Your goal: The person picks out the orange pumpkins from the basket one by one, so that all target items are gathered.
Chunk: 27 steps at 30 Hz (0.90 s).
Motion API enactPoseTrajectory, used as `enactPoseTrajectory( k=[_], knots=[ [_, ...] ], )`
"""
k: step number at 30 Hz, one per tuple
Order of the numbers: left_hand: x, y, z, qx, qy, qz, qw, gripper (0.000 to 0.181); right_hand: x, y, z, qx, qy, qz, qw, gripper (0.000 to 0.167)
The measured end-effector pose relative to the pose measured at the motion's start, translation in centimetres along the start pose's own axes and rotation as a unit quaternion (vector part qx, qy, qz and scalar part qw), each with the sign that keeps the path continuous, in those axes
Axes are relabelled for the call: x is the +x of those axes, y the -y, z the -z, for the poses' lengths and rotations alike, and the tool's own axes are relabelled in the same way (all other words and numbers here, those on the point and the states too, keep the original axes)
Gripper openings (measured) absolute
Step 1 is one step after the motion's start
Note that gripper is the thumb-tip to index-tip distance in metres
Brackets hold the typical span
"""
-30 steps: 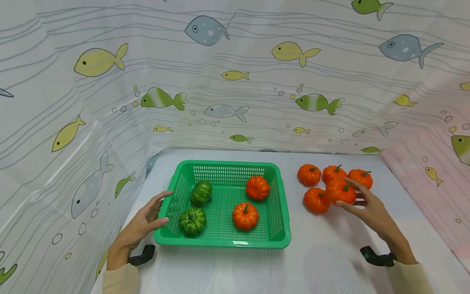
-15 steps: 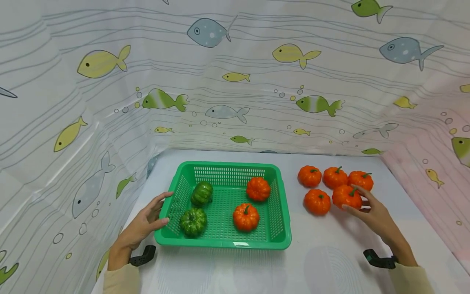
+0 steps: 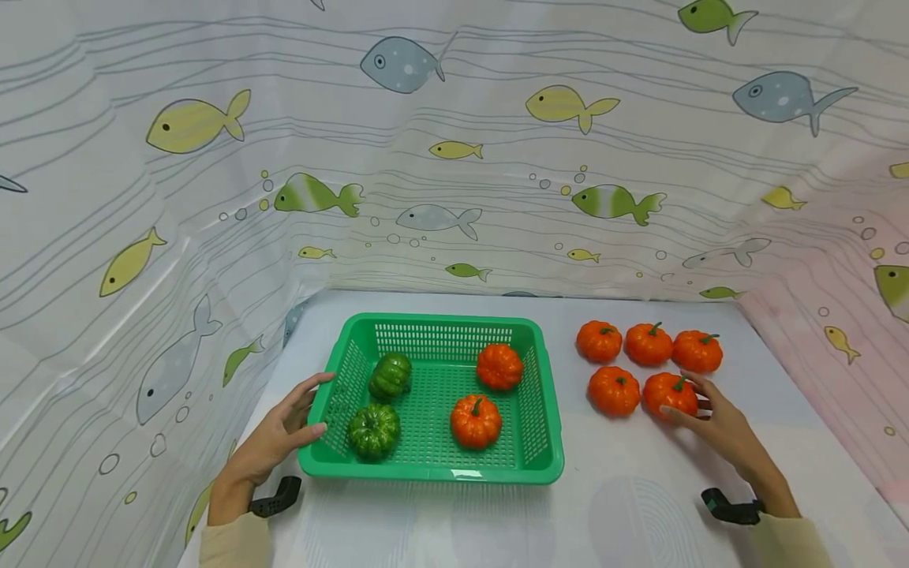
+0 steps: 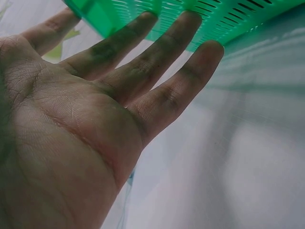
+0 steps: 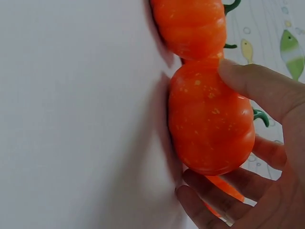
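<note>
On the table's right side my right hand [image 3: 720, 426] holds an orange pumpkin [image 3: 668, 397], thumb on its near side and fingers round the far side. In the right wrist view that pumpkin [image 5: 211, 119] rests on the table, its green stem facing the palm. My left hand [image 3: 273, 438] is at the left side of a green plastic basket [image 3: 433, 473]. Seen from the left wrist, its fingers [image 4: 164, 98] are nearly straight, with tips against the basket wall [image 4: 228, 19]. Inside the basket lie two green pumpkins [image 3: 373, 431] and two orange pumpkins [image 3: 476, 422].
Several more orange pumpkins stand by the held one: one to its left [image 3: 614, 391] and a row behind, including a middle pumpkin [image 3: 649, 345]. White table surface [image 3: 596, 497] lies in front. A fish-patterned curtain [image 3: 454, 181] encloses the back and sides.
My right hand has brought the orange pumpkin right and down, from in front of the others onto the table beside the front one. The left hand and basket have stayed in place.
</note>
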State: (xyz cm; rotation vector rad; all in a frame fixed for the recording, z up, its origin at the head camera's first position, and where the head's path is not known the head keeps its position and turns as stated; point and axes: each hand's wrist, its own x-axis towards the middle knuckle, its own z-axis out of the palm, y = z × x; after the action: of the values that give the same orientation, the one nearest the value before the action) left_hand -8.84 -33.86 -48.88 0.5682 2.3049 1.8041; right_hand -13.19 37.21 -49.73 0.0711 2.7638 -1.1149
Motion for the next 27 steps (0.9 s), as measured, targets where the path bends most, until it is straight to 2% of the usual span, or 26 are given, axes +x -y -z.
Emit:
enactPoseTrajectory(
  k=[8, 13, 17, 20, 27],
  knots=[
    [-0.1, 0.0, 0.0, 0.005, -0.002, 0.006, 1.0000, 0.074, 0.3, 0.0, 0.0, -0.009, -0.003, 0.010, 0.9999, 0.098],
    [0.0, 0.0, -0.1, 0.003, -0.003, 0.009, 1.0000, 0.074, 0.4, 0.7, 0.4, -0.020, -0.038, 0.053, 0.9976, 0.088],
    [0.0, -0.1, -0.2, 0.000, -0.001, -0.004, 1.0000, 0.074, 0.4, 1.8, 1.1, -0.045, -0.081, 0.097, 0.9909, 0.077],
    [0.0, -0.1, -0.3, -0.002, -0.001, -0.011, 0.9999, 0.074, 0.4, 3.0, 1.9, -0.061, -0.096, 0.116, 0.9867, 0.074],
    [0.0, -0.3, -0.3, 0.000, -0.003, -0.006, 1.0000, 0.074, 0.6, 6.3, 2.8, -0.076, -0.093, 0.136, 0.9835, 0.070]
  ],
)
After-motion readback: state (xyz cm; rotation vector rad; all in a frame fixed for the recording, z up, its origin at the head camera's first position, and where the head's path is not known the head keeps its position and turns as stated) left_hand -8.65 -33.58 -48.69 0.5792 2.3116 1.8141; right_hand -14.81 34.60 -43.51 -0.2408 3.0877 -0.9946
